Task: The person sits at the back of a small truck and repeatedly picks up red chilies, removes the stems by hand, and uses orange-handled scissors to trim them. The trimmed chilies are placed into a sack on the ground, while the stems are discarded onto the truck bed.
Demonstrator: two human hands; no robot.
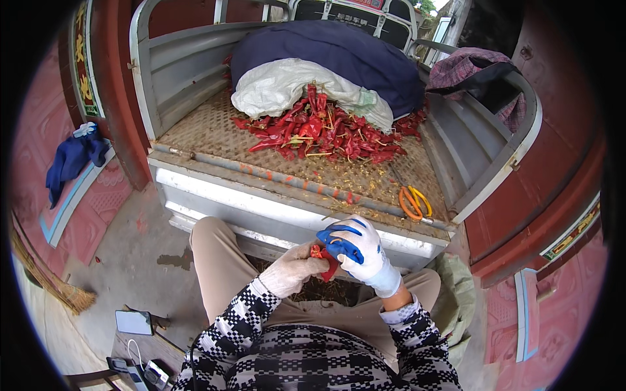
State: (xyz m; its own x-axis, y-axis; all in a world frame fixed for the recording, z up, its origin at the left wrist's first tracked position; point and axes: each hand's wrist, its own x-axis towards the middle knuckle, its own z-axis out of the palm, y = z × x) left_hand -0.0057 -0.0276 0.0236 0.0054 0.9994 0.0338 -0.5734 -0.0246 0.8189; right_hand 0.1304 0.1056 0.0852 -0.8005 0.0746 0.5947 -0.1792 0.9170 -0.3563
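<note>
My left hand (298,269), in a pale knitted glove, holds a red chili pepper (330,269) above my lap, its open end with seeds facing up. Against the pepper's top is my right hand (354,249), in a white glove with blue coating; its fingers are curled, and whether they pinch a stem or a piece is hidden. Beyond the hands, dried red chili peppers (323,129) lie heaped on the rusty cargo bed (210,132), partly under a white woven sack (279,80) and a dark blue cloth (332,49). Scissors with orange and yellow handles (413,203) rest near the bed's edge.
The metal tailgate (293,205) crosses in front of my knees. A plaid cloth (459,73) hangs over the right side rail. At lower left stand a small wooden table (124,344) with a phone (133,322) and a straw broom (73,295). A green-grey sack (452,293) lies at right.
</note>
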